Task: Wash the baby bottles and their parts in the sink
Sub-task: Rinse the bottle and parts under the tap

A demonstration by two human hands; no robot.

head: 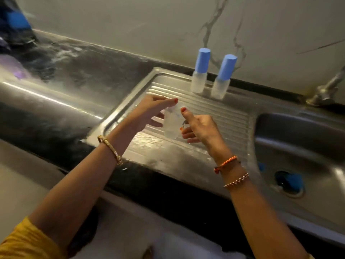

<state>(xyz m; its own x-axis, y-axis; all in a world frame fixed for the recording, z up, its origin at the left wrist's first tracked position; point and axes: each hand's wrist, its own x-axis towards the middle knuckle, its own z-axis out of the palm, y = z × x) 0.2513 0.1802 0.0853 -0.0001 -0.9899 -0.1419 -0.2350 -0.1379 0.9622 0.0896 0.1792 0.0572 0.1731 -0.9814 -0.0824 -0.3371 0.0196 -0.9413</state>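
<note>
A person's 2 bare arms reach forward over a stainless steel sink unit, seen from a camera on their head. Between the hands, above the ribbed draining board [214, 116], is 1 clear baby bottle [172, 124] with no cap, held roughly upright. The left hand [149, 114] grips it from the left, thumb stretched across near the bottle's top and fingers curled round its far side. The right hand [197, 128] grips it from the right, thumb raised against the upper part and fingers curled toward the lower part; motion blur makes the exact contact hard to tell. Both thumbnails are painted red. The left wrist wears a gold bangle [110, 150]; the right wrist wears an orange braided thread [225, 163] and a chain bracelet [236, 180]. At the back of the draining board, near the wall, stand 2 more clear bottles side by side, the left capped bottle [200, 71] and the right capped bottle [223, 77], each with a tall blue cap and both upright, well apart from the hands. To the right is the sink basin [291, 143], with a blue object [294, 181] lying at its drain. A metal tap [328, 88] is at the far right edge. A dark, wet countertop [74, 71] extends to the left, and a yellow sleeve [24, 242] shows at the lower left.
</note>
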